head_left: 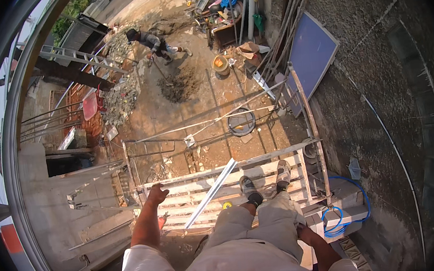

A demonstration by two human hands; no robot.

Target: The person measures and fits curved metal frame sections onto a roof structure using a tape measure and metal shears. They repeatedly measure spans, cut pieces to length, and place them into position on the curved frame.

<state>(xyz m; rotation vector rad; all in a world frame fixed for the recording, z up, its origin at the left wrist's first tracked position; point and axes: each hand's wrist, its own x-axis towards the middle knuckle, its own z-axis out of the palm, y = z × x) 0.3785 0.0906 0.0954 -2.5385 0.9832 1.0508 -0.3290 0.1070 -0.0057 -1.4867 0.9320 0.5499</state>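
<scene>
I stand on a scaffold platform of pale slats [181, 200]. My left hand [157, 193] is held out over the platform's left end, thumb apart from the fingers, with nothing visible in it. A long white channel strip [210, 193] lies slantwise across the slats, between that hand and my shoes. Near its lower part are a yellow tape measure [227, 205] and a small orange-handled tool [162, 221], whose kind is unclear. Down beside my right thigh is my right hand [305, 234], in shadow, its fingers hidden.
Scaffold rails [305, 101] and a diagonal brace [225, 115] border the platform. Blue hose [335, 223] coils at right, near the rough wall. Below, a person [153, 43] works a shovel in a mortar pile [176, 87]; a bucket [220, 64] and round tub [241, 121] stand nearby.
</scene>
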